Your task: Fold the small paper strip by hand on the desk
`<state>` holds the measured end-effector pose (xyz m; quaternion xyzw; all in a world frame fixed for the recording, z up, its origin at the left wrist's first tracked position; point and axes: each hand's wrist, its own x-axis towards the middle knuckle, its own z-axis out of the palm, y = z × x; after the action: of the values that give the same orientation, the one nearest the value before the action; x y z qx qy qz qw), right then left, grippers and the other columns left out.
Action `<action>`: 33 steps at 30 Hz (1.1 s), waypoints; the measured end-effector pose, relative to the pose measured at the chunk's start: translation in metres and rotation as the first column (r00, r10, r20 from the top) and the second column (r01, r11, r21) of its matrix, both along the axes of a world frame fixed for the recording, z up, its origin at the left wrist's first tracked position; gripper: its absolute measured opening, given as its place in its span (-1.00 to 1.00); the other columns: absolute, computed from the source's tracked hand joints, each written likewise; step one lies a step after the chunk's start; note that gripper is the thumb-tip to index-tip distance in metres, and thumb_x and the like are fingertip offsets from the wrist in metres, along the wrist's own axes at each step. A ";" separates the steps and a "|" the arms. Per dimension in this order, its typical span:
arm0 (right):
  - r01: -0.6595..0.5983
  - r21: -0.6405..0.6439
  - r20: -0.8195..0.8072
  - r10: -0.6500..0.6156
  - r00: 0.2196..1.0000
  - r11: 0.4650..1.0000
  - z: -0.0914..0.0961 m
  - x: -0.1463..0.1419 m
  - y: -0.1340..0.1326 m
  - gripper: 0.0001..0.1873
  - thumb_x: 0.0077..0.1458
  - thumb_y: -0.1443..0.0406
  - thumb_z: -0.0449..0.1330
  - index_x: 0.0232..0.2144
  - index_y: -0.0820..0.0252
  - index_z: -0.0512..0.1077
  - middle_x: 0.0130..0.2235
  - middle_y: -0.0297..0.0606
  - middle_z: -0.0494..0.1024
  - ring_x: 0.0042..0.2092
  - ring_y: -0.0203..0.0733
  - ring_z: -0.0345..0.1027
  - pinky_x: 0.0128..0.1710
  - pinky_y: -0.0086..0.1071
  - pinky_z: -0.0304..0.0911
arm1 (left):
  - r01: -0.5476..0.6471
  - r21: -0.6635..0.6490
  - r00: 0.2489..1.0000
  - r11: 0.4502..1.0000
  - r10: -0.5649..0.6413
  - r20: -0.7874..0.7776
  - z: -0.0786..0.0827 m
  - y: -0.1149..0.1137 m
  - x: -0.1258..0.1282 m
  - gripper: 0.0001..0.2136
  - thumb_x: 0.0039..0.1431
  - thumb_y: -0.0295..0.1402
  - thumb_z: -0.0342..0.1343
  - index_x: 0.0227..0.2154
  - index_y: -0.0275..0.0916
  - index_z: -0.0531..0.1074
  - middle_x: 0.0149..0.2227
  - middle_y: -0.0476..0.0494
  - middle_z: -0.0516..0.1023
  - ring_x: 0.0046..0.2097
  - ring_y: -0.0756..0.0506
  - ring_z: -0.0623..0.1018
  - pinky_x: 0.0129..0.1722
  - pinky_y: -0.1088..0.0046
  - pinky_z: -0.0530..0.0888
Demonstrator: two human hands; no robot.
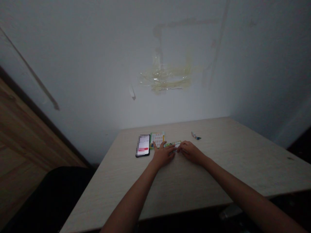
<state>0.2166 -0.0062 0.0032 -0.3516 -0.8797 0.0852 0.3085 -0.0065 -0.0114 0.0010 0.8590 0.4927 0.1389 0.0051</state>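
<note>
The left hand (164, 156) is open, its fingers spread over the strip (174, 143) and the card (158, 137); the right hand (191, 152) has bent fingers at the strip's right end, and whether they grip it, I cannot tell. The strip lies on the table (194, 187), just beyond both hands, its long axis running left to right, the right end slightly farther away.

You have a pale, faintly streaked bench (187, 187), a black-edged phone (146, 142) showing white with a pinkish-red band, a green-edged card (158, 138) with reddish rows, a grey wall (97, 64) and yellowish tape (159, 78).
</note>
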 end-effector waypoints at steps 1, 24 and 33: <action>0.009 0.000 -0.007 -0.009 1.000 1.000 0.000 0.001 0.000 -0.77 0.14 0.47 0.09 -0.25 0.14 0.49 -0.16 -0.20 0.49 -0.07 -0.15 0.35 -0.01 -0.23 0.24 | 0.001 -0.001 1.000 1.000 -0.001 0.004 0.000 -0.001 0.000 -0.66 0.30 -0.10 -0.06 0.11 0.33 0.29 0.22 0.16 0.38 0.33 -0.33 0.11 0.08 -0.57 -0.38; 0.017 0.012 -0.020 -0.017 1.000 1.000 -0.002 0.001 0.001 -0.78 0.12 0.47 0.11 -0.25 0.15 0.50 -0.17 -0.18 0.48 -0.08 -0.16 0.35 -0.02 -0.26 0.25 | 0.003 -0.018 1.000 1.000 -0.003 0.019 0.000 -0.001 0.000 -0.65 0.29 -0.11 -0.03 0.12 0.31 0.29 0.23 0.16 0.36 0.35 -0.33 0.08 0.09 -0.55 -0.39; 0.179 0.072 0.048 -0.182 0.982 0.981 -0.006 0.000 0.005 -0.81 0.13 0.42 0.13 -0.26 0.11 0.52 -0.21 -0.20 0.46 -0.14 -0.17 0.34 -0.07 -0.30 0.22 | 0.002 -0.021 1.000 1.000 -0.002 0.001 0.004 -0.003 0.000 -0.66 0.30 -0.06 -0.09 0.12 0.31 0.30 0.22 0.15 0.37 0.35 -0.34 0.08 0.09 -0.56 -0.37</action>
<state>0.2169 -0.0010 -0.0023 -0.4216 -0.8547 0.0177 0.3025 -0.0066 -0.0148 0.0049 0.8594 0.4932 0.1342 0.0143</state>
